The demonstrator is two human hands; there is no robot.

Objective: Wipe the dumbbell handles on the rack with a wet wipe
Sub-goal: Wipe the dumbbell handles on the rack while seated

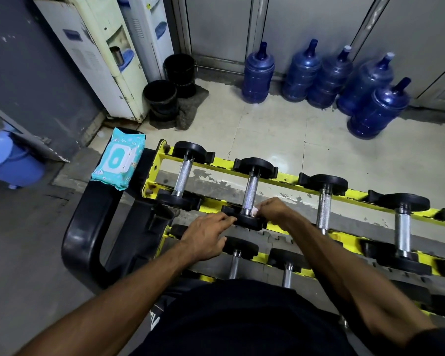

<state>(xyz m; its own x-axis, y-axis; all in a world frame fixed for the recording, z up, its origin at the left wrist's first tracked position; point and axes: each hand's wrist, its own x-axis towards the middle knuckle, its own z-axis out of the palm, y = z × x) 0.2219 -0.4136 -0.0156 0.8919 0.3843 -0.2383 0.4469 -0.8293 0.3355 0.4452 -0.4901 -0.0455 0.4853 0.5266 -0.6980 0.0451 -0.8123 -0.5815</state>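
"Both forearms stretch out over the rack; what could go wrong?"

"The dumbbell may roll if the left hand, fingers laid nearly straight on its near plate, eases off."

"And the right hand?"

"Wrist bent, it pinches the wet wipe against the handle's near end, just ahead of the left fingertips."

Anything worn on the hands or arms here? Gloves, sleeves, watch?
No gloves: left hand and right hand are bare, with no ring, watch or band visible. Both forearms are uncovered. A dark sleeve edge shows at the right upper arm, same shade as the dark top. The left arm exits frame before any sleeve.
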